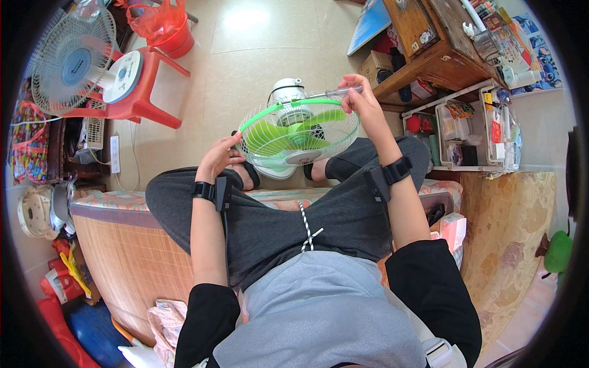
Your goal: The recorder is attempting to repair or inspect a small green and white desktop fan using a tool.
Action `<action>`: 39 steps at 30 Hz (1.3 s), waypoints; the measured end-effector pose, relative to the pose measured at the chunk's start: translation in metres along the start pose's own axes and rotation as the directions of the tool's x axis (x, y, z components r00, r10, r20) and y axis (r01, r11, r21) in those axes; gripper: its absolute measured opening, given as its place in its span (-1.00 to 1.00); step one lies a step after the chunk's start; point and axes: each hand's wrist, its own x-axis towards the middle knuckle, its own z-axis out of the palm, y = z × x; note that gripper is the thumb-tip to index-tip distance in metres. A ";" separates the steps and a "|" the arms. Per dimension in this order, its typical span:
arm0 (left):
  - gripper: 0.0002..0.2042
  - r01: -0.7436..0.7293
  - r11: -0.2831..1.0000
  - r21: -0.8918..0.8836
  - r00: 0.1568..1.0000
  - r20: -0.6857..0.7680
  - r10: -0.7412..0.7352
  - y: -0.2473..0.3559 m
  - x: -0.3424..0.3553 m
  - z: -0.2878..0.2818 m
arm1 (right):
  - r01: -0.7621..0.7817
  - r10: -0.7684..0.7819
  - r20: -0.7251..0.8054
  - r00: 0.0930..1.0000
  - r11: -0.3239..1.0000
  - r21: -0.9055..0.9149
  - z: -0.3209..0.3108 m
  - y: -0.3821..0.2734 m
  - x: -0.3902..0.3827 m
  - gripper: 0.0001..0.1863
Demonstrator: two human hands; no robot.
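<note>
A desk fan (276, 135) with green blades, a white wire guard and a green rim stands between my legs. Behind it is a white cylindrical housing (286, 88). My left hand (224, 153) grips the left edge of the guard with its fingertips, other fingers loosely bent. At the upper right, my right hand (364, 105) holds a slim screwdriver (338, 92) with a translucent handle, its shaft pointing left across the top of the rim. Its tip is too small to make out exactly.
I sit on a mat-covered bed (123, 245). At left are a red chair (147, 110) holding another fan (72, 66), a red bucket (169, 38) and a power strip (115, 154). At right are a wooden cabinet (429, 52) and a white rack (457, 132).
</note>
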 end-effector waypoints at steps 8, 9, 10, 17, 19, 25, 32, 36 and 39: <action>-0.64 0.000 1.000 -0.011 1.000 0.015 0.000 -0.001 -0.001 -0.001 | 0.079 -0.104 0.109 0.989 0.975 0.208 0.009 -0.018 0.005 -0.79; -0.64 -0.001 1.000 -0.013 1.000 0.016 0.001 -0.001 0.001 -0.002 | 0.054 -0.068 0.072 0.995 0.983 0.175 0.010 -0.020 0.005 -0.82; -0.65 -0.004 1.000 -0.010 1.000 0.025 0.004 -0.002 0.001 -0.004 | 0.028 -0.034 0.035 0.999 0.989 0.143 0.011 -0.022 0.006 -0.82; -0.61 -0.002 1.000 -0.021 1.000 0.028 0.003 -0.001 0.003 -0.003 | -0.095 0.085 -0.112 0.990 0.992 -0.087 0.002 -0.014 0.006 -0.69; -0.61 -0.004 1.000 -0.025 1.000 0.030 0.004 -0.001 0.002 -0.004 | -0.234 0.191 -0.172 0.966 0.929 -0.285 0.002 -0.014 0.004 -0.68; -0.61 -0.012 1.000 -0.016 0.999 0.034 0.012 0.000 0.000 -0.003 | -0.067 0.065 -0.021 0.998 0.985 -0.159 0.002 -0.004 -0.002 -0.78; -0.65 -0.006 1.000 -0.002 0.999 0.047 0.006 -0.001 0.003 -0.006 | -0.008 0.013 0.138 0.990 0.999 -0.040 -0.012 -0.002 0.002 -0.79; -0.64 -0.008 1.000 0.000 0.999 0.046 0.008 -0.001 0.003 -0.005 | -0.121 0.136 0.133 0.982 0.986 -0.117 -0.012 -0.008 0.004 -0.73; -0.64 -0.006 1.000 -0.009 1.000 0.026 0.006 -0.002 0.002 -0.006 | -0.284 0.305 0.076 0.949 0.936 -0.209 -0.008 -0.015 0.003 -0.68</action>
